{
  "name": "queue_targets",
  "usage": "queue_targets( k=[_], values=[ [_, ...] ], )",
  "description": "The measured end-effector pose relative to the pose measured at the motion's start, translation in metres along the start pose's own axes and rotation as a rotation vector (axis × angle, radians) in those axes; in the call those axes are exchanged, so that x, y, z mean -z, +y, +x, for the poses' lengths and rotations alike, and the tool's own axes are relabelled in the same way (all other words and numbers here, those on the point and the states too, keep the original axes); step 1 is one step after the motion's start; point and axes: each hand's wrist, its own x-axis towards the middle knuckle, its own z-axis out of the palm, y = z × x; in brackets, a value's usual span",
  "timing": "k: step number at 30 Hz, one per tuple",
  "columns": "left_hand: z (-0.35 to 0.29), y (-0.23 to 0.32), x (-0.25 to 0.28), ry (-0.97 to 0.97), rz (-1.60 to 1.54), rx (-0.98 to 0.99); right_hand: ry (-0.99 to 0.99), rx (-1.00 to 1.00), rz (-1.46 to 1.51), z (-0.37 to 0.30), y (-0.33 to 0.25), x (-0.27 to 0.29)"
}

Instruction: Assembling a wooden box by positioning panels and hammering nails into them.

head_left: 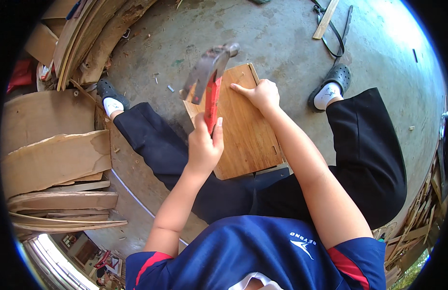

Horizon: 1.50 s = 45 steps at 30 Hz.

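Note:
My left hand [205,147] is closed around the red handle of a claw hammer [211,72], raised over a wooden board [245,130]. The hammer's dark metal head is slightly blurred, and it hides the board's far left corner. My right hand [263,96] grips the board's far right edge, thumb laid across the top face and the other fingers curled out of sight past the edge. A narrow wood strip [254,73] runs along the far right corner. The board lies between my spread legs; what supports it is mostly hidden.
Stacked plywood and bark-edged planks [59,162] fill the left side. Scrap wood [417,227] is heaped at the right. A wood slat [325,19] and a black strap [341,41] lie on the concrete floor [282,43] ahead, near my right clog [337,77].

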Motion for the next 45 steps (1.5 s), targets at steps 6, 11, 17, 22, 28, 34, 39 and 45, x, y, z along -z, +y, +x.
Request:
queue_targets(
  k=[6, 11, 17, 22, 28, 34, 39, 45],
  values=[
    [0.011, -0.007, 0.006, -0.306, 0.188, 0.088, 0.013, 0.004, -0.018, 0.002, 0.009, 0.001],
    [0.001, -0.005, 0.0, 0.003, 0.058, -0.12, 0.076, 0.09, -0.042, 0.001, 0.009, -0.002],
    [0.002, -0.016, 0.0, -0.253, 0.147, 0.048, 0.085, 0.059, -0.033, 0.003, 0.007, -0.001],
    [-0.009, -0.012, -0.001, 0.04, -0.17, 0.104, 0.038, 0.058, -0.039, -0.002, 0.0, -0.002],
    [0.003, -0.027, -0.012, -0.24, 0.201, 0.026, 0.087, 0.094, -0.026, 0.006, 0.003, -0.003],
    [-0.001, 0.008, 0.008, -0.089, -0.126, 0.071, 0.082, 0.068, -0.056, -0.001, 0.006, -0.003],
    [0.0, -0.034, -0.019, -0.206, 0.196, 0.105, 0.058, 0.1, -0.053, -0.001, -0.003, -0.006],
    [0.003, 0.021, 0.019, -0.159, -0.011, 0.156, 0.053, 0.063, -0.046, 0.0, 0.007, -0.003]
  ],
)
